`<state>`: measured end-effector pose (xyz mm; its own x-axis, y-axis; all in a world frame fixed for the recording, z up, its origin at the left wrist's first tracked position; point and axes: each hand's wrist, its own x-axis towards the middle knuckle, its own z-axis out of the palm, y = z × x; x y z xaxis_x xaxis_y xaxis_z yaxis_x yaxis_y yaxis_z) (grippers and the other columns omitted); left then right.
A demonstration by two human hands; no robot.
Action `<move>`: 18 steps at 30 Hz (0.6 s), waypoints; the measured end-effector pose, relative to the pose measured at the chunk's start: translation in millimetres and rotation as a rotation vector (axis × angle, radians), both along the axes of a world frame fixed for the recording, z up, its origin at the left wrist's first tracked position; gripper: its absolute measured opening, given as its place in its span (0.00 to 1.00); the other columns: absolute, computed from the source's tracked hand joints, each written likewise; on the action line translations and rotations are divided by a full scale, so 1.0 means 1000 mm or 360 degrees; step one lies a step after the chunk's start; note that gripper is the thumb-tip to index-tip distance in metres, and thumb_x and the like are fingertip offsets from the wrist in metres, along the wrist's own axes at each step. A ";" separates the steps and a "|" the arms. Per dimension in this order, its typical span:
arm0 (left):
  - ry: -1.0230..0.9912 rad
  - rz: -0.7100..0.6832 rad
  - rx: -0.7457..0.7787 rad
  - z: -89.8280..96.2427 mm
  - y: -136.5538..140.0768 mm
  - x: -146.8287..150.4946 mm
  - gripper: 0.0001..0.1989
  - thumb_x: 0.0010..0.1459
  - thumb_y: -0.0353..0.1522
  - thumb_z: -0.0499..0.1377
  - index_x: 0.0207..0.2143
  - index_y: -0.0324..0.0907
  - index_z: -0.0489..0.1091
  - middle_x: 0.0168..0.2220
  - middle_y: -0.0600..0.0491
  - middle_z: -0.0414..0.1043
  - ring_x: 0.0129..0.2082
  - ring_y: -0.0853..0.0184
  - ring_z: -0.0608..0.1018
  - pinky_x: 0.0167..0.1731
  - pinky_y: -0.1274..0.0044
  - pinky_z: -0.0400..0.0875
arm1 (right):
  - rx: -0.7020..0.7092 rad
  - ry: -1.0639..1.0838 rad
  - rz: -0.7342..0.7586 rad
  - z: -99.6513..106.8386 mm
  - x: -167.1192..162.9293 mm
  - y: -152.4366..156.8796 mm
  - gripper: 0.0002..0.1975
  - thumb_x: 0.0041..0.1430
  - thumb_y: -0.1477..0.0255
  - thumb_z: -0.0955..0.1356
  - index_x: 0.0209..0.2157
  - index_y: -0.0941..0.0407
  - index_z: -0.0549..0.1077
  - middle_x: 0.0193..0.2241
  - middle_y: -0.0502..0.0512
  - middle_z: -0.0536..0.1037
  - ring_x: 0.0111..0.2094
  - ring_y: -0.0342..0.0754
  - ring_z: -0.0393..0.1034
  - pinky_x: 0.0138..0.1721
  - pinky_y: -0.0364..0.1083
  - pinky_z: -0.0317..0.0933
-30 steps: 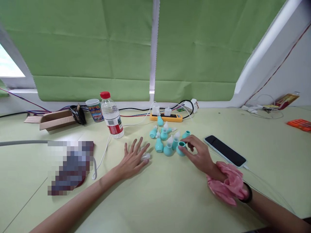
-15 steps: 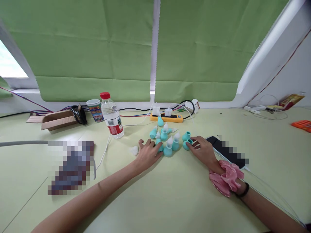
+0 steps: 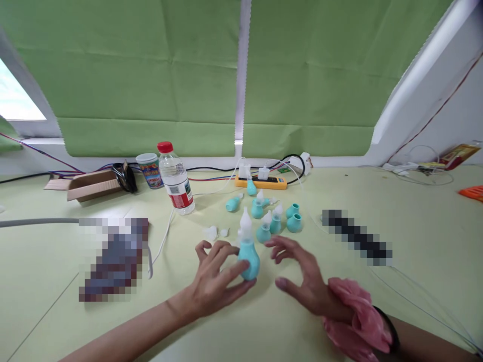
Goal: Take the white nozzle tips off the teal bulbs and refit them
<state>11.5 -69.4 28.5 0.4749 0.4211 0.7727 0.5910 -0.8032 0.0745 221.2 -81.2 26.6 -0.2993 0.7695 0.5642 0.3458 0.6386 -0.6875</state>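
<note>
My left hand [image 3: 215, 281] grips a nasal aspirator [image 3: 251, 251], a teal bulb with a clear pointed tip, held upright in front of me. My right hand [image 3: 304, 276] hovers to the right of it, fingers spread and nothing in them. Beyond the hands stand several more aspirators [image 3: 263, 233] with tips on; another aspirator [image 3: 233, 203] lies on its side. Two teal bulbs [image 3: 294, 223] without tips show their round openings. Small clear tips [image 3: 211, 233] lie on the table past my left fingers.
A red-capped bottle [image 3: 176, 181], a printed tub [image 3: 150, 170] and an open cardboard box [image 3: 94, 186] stand at the back left. Behind the aspirators lies an orange power strip [image 3: 261, 183] with plugs and cables. Blurred-out items [image 3: 116, 259] lie at both sides of the pale table [image 3: 181, 337].
My left hand has drawn one aspirator out of the group and raised it nearer me. My right hand has left the tipless bulbs and come towards it, opening.
</note>
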 end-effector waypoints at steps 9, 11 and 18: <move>-0.0252 -0.0078 -0.0274 -0.020 0.001 -0.004 0.16 0.48 0.35 0.58 0.33 0.43 0.52 0.35 0.49 0.61 0.34 0.64 0.65 0.34 0.70 0.57 | -0.0432 0.0272 0.0287 -0.014 -0.053 0.013 0.10 0.59 0.68 0.58 0.40 0.57 0.64 0.33 0.54 0.70 0.34 0.44 0.65 0.35 0.42 0.62; -0.0492 -0.0069 -0.0504 -0.013 0.009 -0.011 0.13 0.50 0.36 0.55 0.32 0.43 0.51 0.33 0.50 0.60 0.32 0.66 0.64 0.33 0.72 0.59 | -0.0383 0.0185 0.0181 -0.016 -0.053 0.017 0.09 0.56 0.69 0.60 0.39 0.57 0.64 0.31 0.53 0.70 0.33 0.45 0.65 0.34 0.42 0.61; -0.0435 -0.0173 -0.1496 0.000 0.021 -0.017 0.21 0.58 0.39 0.42 0.16 0.40 0.54 0.15 0.58 0.53 0.17 0.74 0.57 0.20 0.80 0.53 | -0.0142 -0.0056 0.0181 -0.021 -0.052 0.010 0.10 0.49 0.71 0.66 0.35 0.55 0.64 0.29 0.51 0.70 0.31 0.44 0.65 0.33 0.42 0.60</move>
